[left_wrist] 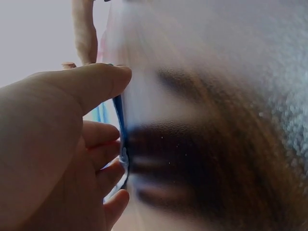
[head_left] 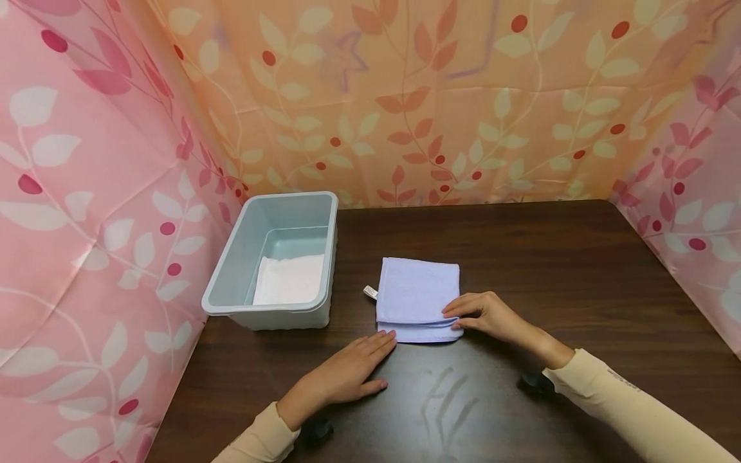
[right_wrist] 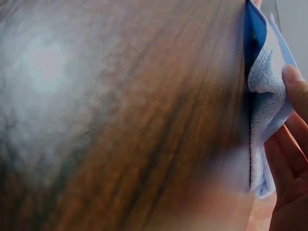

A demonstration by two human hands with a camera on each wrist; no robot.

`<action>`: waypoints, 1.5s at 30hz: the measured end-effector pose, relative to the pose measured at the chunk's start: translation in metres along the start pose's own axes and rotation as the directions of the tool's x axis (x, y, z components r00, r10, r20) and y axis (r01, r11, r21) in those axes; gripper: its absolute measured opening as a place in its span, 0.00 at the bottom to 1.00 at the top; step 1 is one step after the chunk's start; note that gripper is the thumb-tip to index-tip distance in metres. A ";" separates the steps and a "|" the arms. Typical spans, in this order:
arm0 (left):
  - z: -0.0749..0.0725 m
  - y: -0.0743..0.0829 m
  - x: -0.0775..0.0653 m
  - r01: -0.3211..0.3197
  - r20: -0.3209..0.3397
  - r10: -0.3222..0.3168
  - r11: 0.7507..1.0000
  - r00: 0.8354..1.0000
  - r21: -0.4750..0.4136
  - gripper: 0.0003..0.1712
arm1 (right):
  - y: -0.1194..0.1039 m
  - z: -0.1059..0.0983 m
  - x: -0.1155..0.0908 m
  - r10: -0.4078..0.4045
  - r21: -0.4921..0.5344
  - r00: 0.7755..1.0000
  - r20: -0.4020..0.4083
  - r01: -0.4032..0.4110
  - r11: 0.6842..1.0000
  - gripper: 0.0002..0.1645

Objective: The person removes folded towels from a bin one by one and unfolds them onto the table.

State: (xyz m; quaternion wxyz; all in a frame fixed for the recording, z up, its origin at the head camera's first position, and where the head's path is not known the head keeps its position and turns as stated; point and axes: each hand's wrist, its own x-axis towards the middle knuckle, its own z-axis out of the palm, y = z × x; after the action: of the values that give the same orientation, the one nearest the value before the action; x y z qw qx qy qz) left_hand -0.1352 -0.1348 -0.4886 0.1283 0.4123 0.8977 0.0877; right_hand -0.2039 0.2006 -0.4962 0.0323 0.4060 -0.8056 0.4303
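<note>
A folded lavender towel (head_left: 418,289) lies on the dark wooden table, a white tag (head_left: 370,292) sticking out at its left edge. Its upper layer stops short of the lower one along the near side. My right hand (head_left: 492,315) pinches the towel at its right near corner; in the right wrist view the terry cloth (right_wrist: 269,72) bends up between thumb and fingers. My left hand (head_left: 347,368) lies flat with its fingers extended, fingertips at the towel's near left corner. In the left wrist view the left thumb (left_wrist: 103,82) stands apart from the other fingers.
A pale blue-grey plastic bin (head_left: 234,263) stands to the left of the towel, with a folded white cloth (head_left: 292,281) on its bottom. Floral curtains (head_left: 405,116) close off the back and both sides of the table (head_left: 521,238). Smear marks (head_left: 448,405) show on the near tabletop.
</note>
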 end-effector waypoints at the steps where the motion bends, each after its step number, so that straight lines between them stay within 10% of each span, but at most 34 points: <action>1: 0.000 0.000 0.000 0.001 0.001 -0.001 1.000 1.000 0.000 0.41 | 0.003 0.000 -0.001 0.000 0.005 1.000 -0.001 0.000 1.000 0.13; 45: 0.002 0.005 0.005 -0.013 0.012 0.013 1.000 1.000 0.013 0.43 | -0.027 -0.023 0.035 0.140 0.045 0.975 -0.174 -0.134 0.990 0.09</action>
State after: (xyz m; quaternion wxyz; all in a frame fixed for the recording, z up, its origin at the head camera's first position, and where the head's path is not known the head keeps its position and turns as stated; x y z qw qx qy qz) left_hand -0.1339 -0.1274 -0.4895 0.1304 0.4195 0.8948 0.0800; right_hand -0.2158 0.1865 -0.4496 0.0671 0.3104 -0.8183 0.4791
